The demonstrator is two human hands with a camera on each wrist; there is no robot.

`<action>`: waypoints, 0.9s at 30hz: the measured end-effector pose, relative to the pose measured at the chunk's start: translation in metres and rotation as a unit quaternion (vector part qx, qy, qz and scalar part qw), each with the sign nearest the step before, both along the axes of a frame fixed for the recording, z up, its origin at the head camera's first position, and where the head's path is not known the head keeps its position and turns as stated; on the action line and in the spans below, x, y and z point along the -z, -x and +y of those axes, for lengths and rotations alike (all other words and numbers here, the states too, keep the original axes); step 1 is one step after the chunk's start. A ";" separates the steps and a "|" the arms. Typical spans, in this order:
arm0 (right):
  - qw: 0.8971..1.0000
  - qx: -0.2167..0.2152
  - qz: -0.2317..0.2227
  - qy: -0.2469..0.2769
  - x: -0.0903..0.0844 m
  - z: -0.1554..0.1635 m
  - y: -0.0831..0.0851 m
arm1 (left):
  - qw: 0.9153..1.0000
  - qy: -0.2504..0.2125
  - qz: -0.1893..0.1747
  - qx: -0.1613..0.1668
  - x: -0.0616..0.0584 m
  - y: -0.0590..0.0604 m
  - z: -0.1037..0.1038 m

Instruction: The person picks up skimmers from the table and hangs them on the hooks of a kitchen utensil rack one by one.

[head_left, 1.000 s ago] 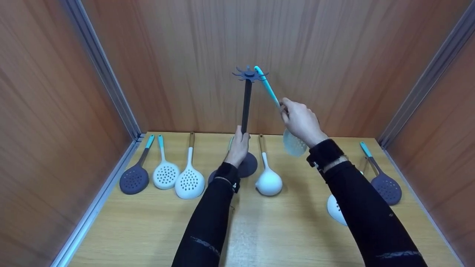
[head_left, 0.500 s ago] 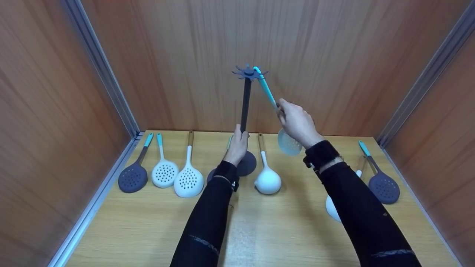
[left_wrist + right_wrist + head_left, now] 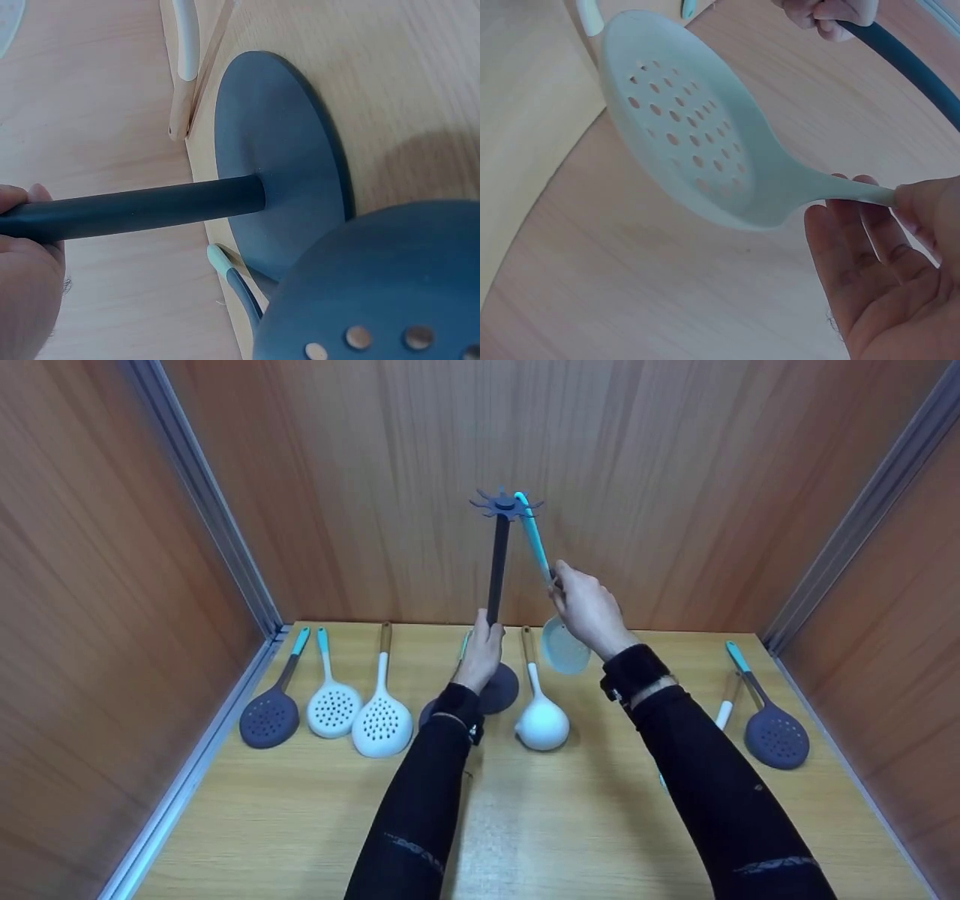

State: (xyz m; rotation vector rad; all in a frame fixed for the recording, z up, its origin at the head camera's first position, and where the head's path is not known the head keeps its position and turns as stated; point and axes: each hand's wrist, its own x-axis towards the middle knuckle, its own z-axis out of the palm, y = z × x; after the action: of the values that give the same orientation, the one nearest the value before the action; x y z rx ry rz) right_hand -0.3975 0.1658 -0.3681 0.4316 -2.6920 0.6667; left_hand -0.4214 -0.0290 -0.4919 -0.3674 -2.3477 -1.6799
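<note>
Boxed in on three sides by reddish-brown wood-grain walls (image 3: 675,472), joined at the back corners by pale metal strips (image 3: 202,495) slanting outward toward the top. Floored with a light, yellowish wooden tabletop (image 3: 540,825), edged along the left by a silver metal rail (image 3: 187,787) and showing a soft pale sheen near the middle front. Lit evenly, with only faint shadows on the boards.
</note>
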 end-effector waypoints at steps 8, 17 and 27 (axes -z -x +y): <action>0.999 0.007 0.038 0.007 0.010 -0.005 0.008 | 1.000 0.000 -0.002 -0.008 -0.001 -0.001 0.003; 0.999 0.020 0.044 0.019 0.019 -0.017 0.017 | 1.000 0.006 -0.004 -0.012 0.000 -0.002 0.006; 0.999 0.028 0.018 0.041 0.021 -0.028 0.021 | 1.000 0.003 -0.010 -0.005 0.001 0.002 0.009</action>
State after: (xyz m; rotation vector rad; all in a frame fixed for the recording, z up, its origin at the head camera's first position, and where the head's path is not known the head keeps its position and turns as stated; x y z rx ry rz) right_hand -0.4185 0.1380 -0.3887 0.3423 -2.6215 0.7420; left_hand -0.4231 -0.0196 -0.4926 -0.3420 -2.3656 -1.6808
